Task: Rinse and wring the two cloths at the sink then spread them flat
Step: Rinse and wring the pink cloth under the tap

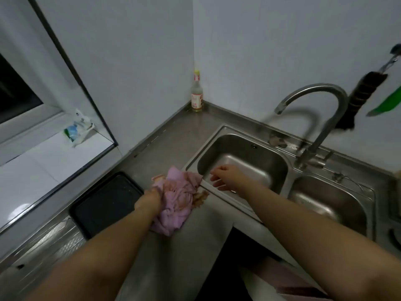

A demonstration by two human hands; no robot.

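Cloths (176, 199), pink and bunched into one heap, are lying on the steel counter (173, 137) just left of the double sink (243, 161). Left hand (152, 197) is pressing into the heap, its fingers hidden in the folds. Right hand (225, 175) is hovering with fingers spread over the left basin's near rim.

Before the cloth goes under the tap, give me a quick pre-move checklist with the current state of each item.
1. Pink cloth held by left hand: ok, bunched on the counter.
2. Right hand free: ok, open over the left basin.
3. Left basin clear: ok.
4. Water running from faucet: not ok, no stream visible.
5. Second cloth located: cannot tell.
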